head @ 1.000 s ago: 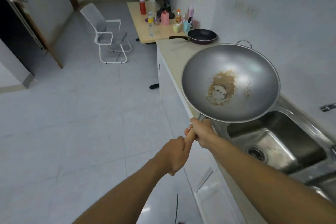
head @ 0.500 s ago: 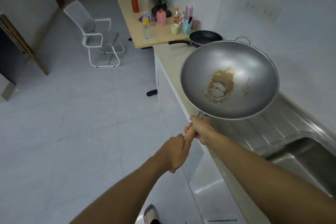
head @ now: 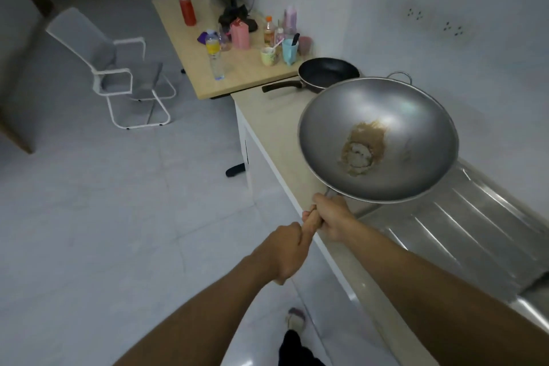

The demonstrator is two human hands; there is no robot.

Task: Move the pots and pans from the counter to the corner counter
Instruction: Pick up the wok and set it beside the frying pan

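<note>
We hold the big grey wok [head: 377, 140] up in the air over the counter [head: 267, 119]. Our right hand [head: 332, 220] and left hand [head: 285, 252] both wrap tight round its wooden handle [head: 310, 224]. A black pan [head: 326, 73] sits on the counter behind it, next to the table [head: 237, 77] with bottles

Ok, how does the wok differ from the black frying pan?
The wok is grey and deep; the frying pan is black and shallow. The wok is airborne, left hand and right hand gripping its handle; the frying pan sits on the counter. The wok shows brown residue; the frying pan looks clean. Both have long handles.
</note>
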